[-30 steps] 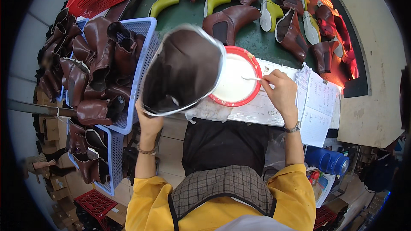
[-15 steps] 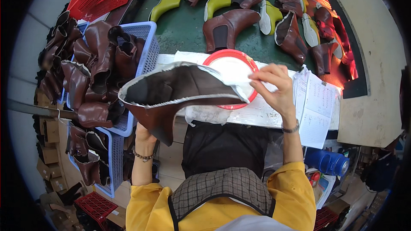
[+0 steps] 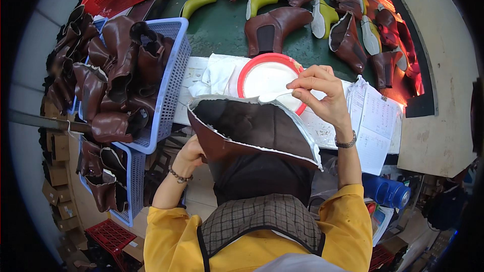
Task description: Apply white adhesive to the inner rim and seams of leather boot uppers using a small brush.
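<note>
Brown boot upper (image 3: 252,126) is held tilted, its dark inside showing, just right of the left grip (image 3: 189,152), which clasps its outer side, most fingers hidden behind the leather. The right grip (image 3: 322,90) pinches a slim white tool (image 3: 276,95) between thumb and fingers; the tool's far end is at the upper's pale top edge, left of that grip. Also left of the right grip, beyond the upper, a red bowl (image 3: 243,78) of white liquid sits on the bench (image 3: 195,74). Papers (image 3: 375,131) lie right of that grip. A blue basket (image 3: 177,55) heaped with brown boots (image 3: 119,53) stands left of and beyond the left grip. Lime-green boot shapes (image 3: 262,1) stand beyond both grips.
</note>
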